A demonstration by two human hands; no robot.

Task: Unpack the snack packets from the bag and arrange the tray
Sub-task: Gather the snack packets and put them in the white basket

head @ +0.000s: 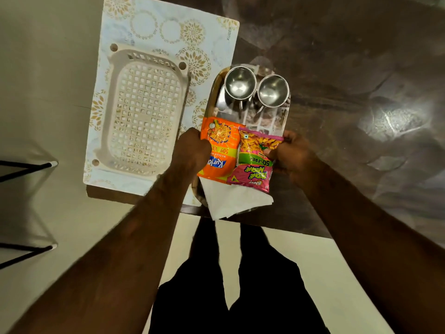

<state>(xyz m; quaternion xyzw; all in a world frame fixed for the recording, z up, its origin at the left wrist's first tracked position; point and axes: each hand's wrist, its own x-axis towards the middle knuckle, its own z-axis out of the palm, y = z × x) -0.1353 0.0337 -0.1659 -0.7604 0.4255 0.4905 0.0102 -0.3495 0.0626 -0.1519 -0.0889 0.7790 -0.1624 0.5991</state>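
- The left hand [190, 150] is gripping the orange packet [220, 145] by its left edge, with the fingers curled around the crinkly, glossy foil.
- The right hand [293, 155] is pinching the pink packet [255, 162] at its right side, with the thumb pressing on the shiny green-and-pink front.
- Both packets are lying flat and side by side on the near half of the tray [212, 92], touching along their inner edges. Their print is facing away from the person.
- The tray is an oblong with rounded corners, a brownish raised rim and a patterned floor.
- Two polished steel cups [239, 83] [273, 90], round and mirror-bright inside, are standing upright next to each other at the tray's far end.
- A soft white folded napkin [231, 201] is sticking out from under the packets and hanging over the near rim.
- A cream plastic basket [144, 112] with a square-holed grid is sitting on a pale floral placemat [156, 27], just left of the tray.
- Everything is resting on a glossy brown table [361, 92] with a marbled sheen.
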